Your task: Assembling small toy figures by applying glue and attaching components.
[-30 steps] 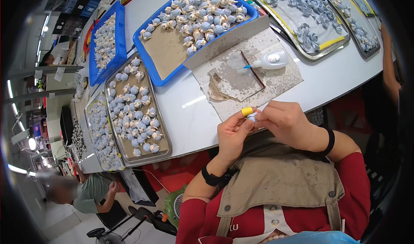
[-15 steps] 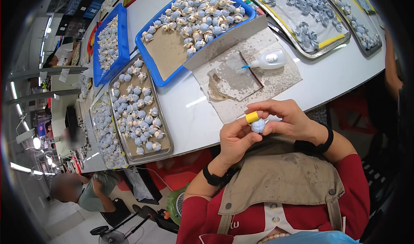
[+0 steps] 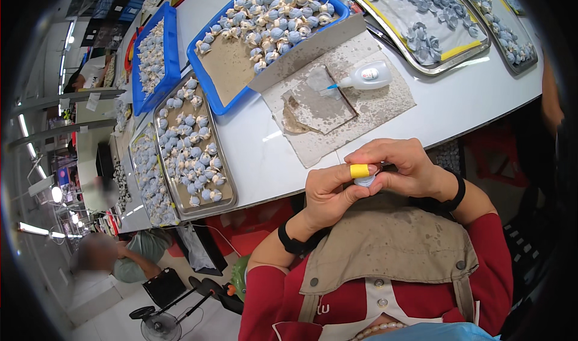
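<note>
Where much of the pale-blue ball [image 3: 365, 181] showed half a second ago, the left hand's [image 3: 330, 190] finger with the yellow band [image 3: 359, 171] now covers its top. Left and right hand [image 3: 406, 171] pinch it at the worktop's [image 3: 451, 112] near edge, so handling apparently continues.

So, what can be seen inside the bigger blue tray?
The bigger blue tray holds many small blue-and-cream pieces, with brown surface bare toward one end. What lies under the pile is covered; the cardboard flap hides part of the near side.
</note>
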`<control>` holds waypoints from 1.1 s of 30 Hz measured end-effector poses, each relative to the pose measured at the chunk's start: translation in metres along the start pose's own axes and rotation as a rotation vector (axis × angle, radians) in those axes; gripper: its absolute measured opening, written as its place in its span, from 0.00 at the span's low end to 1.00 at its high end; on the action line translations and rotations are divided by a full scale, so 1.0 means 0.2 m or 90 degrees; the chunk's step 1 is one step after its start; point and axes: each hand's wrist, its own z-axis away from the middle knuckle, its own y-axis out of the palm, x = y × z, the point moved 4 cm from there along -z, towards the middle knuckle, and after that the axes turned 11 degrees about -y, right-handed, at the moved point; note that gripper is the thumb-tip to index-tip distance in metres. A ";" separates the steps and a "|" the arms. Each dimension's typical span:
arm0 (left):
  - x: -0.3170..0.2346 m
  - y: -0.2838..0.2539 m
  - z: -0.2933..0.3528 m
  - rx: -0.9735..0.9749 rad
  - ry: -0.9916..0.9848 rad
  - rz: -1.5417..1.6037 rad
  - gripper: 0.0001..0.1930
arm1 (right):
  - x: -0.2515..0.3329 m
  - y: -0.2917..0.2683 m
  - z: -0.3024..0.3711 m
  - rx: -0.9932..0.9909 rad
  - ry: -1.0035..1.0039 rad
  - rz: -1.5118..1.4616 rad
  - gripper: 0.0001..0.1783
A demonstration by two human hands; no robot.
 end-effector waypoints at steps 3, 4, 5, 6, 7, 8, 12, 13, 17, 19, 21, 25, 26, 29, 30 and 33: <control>-0.02 0.00 0.00 0.002 0.021 -0.014 0.15 | 0.01 0.00 -0.01 -0.002 -0.011 0.009 0.21; -0.03 -0.01 0.01 0.013 0.001 -0.024 0.15 | 0.01 0.01 -0.02 0.007 -0.021 0.001 0.21; -0.04 -0.02 0.02 0.021 -0.018 -0.034 0.15 | 0.02 0.01 -0.02 0.011 -0.017 0.023 0.21; -0.03 0.00 0.02 0.025 -0.023 -0.016 0.14 | 0.02 0.01 -0.01 0.017 -0.015 0.044 0.21; 0.00 0.00 0.03 0.036 -0.042 -0.013 0.14 | 0.01 0.02 0.00 0.009 -0.023 0.050 0.20; 0.02 0.00 0.03 0.048 -0.060 -0.009 0.14 | 0.02 0.02 0.01 0.012 0.006 0.035 0.19; -0.03 -0.11 -0.01 -0.019 -0.163 -0.089 0.15 | -0.09 0.07 -0.03 -0.002 0.062 -0.057 0.22; -0.10 -0.19 -0.01 -0.047 -0.056 -0.217 0.14 | -0.11 0.09 -0.05 0.016 0.079 -0.054 0.25; -0.36 -0.76 -0.05 -0.418 -0.022 -0.628 0.13 | 0.01 0.05 -0.16 -0.101 0.057 -0.012 0.33; -0.43 -1.10 -0.01 -0.548 -0.111 -0.891 0.15 | -0.01 -0.03 -0.12 -0.123 0.080 0.028 0.27; -0.48 -1.27 -0.02 -0.576 -0.160 -1.083 0.15 | -0.02 -0.07 -0.07 -0.136 0.106 0.046 0.25; -0.50 -1.25 -0.28 -0.491 -0.128 -1.051 0.13 | -0.01 -0.16 0.01 -0.179 0.140 0.122 0.17; -0.47 -1.20 -0.39 -0.450 -0.112 -0.974 0.14 | -0.01 -0.17 0.01 -0.193 0.156 0.130 0.15; -0.33 -1.06 -0.69 -0.399 -0.099 -0.825 0.20 | -0.01 -0.14 -0.03 -0.202 0.142 0.147 0.12; -0.30 -1.03 -0.76 -0.400 -0.097 -0.818 0.20 | 0.00 -0.14 -0.04 -0.199 0.143 0.153 0.12; -0.24 -0.98 -0.85 -0.347 -0.147 -0.794 0.22 | 0.03 -0.19 -0.10 -0.147 0.139 0.324 0.09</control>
